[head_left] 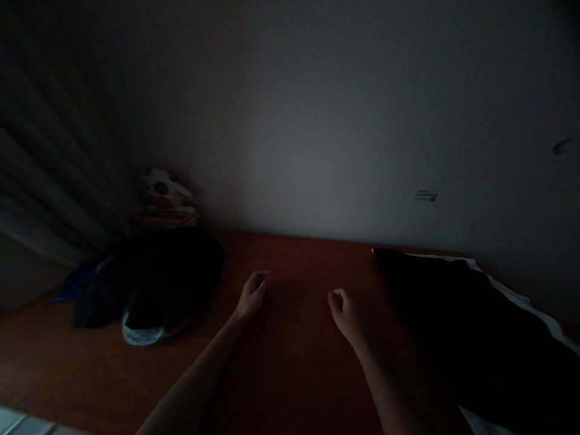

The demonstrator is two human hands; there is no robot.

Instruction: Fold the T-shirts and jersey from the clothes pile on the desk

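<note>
L hand (254,295) & R hand (346,314) curl loosely above the tabletop (294,362); too dim to tell if anything's held. Dark bundle (181,266) sits L, black cloth (471,332) R; a wide sweep could snag either, b/c both lie near.

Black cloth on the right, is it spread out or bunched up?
Spread out: the black cloth lies low and wide on the table, white material showing along its edges. Too dark to tell whether it's folded double.

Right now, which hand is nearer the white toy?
Left: the left hand is right of the white toy and nearer you; the right hand is farther right.
</note>
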